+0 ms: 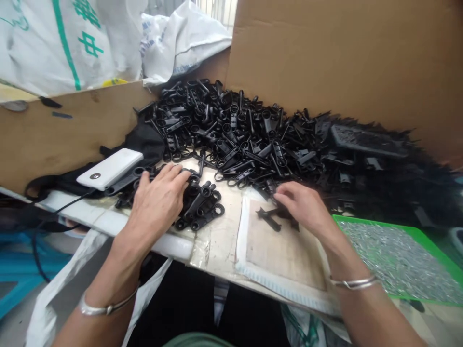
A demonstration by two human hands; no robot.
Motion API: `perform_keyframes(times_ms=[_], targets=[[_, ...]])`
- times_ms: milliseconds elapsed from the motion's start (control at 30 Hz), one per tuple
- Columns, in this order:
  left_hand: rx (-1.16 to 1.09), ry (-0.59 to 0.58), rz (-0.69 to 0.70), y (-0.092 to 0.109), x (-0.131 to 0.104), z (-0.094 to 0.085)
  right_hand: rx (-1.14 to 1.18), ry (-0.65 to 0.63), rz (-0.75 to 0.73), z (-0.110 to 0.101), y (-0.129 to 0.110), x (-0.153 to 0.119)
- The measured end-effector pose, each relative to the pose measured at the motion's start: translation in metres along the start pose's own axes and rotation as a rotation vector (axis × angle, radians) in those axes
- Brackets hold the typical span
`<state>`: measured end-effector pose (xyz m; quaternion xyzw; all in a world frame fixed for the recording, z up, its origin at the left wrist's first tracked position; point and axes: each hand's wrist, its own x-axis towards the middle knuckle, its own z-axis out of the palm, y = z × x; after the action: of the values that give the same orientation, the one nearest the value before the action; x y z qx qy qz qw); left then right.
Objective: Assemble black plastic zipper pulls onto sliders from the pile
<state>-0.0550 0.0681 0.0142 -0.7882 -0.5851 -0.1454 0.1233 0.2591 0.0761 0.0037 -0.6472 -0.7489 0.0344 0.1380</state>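
Observation:
My left hand (159, 195) rests palm down, fingers apart, on a small heap of black plastic parts (204, 207) at the left of the worktop. At the right, my right hand (302, 205) has its thumb and forefinger pinched together by the near edge of the large pile of black parts (231, 130); what they hold, if anything, is too small and blurred to name. Below that hand, a few loose black pieces (269, 219) lie on a worn pad (285, 255).
A green tray (398, 260) of small silvery metal pieces stands at the right. A white power bank (110, 168) with a cable lies at the left. Cardboard walls (343, 58) rise behind the pile, and a grey tray (369, 140) sits on it.

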Motion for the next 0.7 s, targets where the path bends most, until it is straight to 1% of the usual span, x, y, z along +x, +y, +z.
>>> perform_keyframes(times_ms=[67,167,200,267,300,367,433,500,533,567,600,633,700], targets=[[0.010,-0.005,-0.008,0.003,0.003,0.002,0.015,-0.012,-0.017,0.002,0.006,-0.006],[0.031,-0.064,0.007,0.002,0.011,0.006,0.029,-0.012,-0.021,0.007,0.008,-0.010],[0.029,-0.086,0.012,0.000,0.014,0.007,0.054,0.004,-0.018,0.007,0.008,-0.011],[0.022,-0.121,0.024,-0.006,0.018,0.009,0.161,0.078,0.007,0.003,0.008,-0.014],[0.017,-0.132,0.030,-0.008,0.020,0.010,0.254,0.121,0.039,-0.001,0.009,-0.017],[0.009,-0.139,0.035,-0.010,0.020,0.008,0.525,0.197,0.153,-0.009,0.011,-0.025],[0.008,-0.084,0.013,-0.004,0.019,0.004,0.876,0.215,0.297,-0.014,0.014,-0.038],[-0.009,0.016,-0.015,0.012,0.017,-0.002,1.201,0.190,0.407,-0.014,0.016,-0.053],[-0.048,0.046,-0.006,0.024,0.017,-0.005,1.322,0.179,0.445,-0.012,0.016,-0.060],[-0.105,0.048,0.025,0.039,0.016,-0.007,1.409,0.167,0.474,-0.010,0.017,-0.067],[-0.181,0.018,0.082,0.054,0.017,-0.007,1.468,0.158,0.496,-0.006,0.017,-0.073],[-0.272,-0.056,0.163,0.071,0.017,-0.004,1.504,0.153,0.513,-0.003,0.017,-0.079],[-0.347,-0.162,0.289,0.103,0.020,0.006,1.528,0.142,0.529,0.002,0.017,-0.088]])
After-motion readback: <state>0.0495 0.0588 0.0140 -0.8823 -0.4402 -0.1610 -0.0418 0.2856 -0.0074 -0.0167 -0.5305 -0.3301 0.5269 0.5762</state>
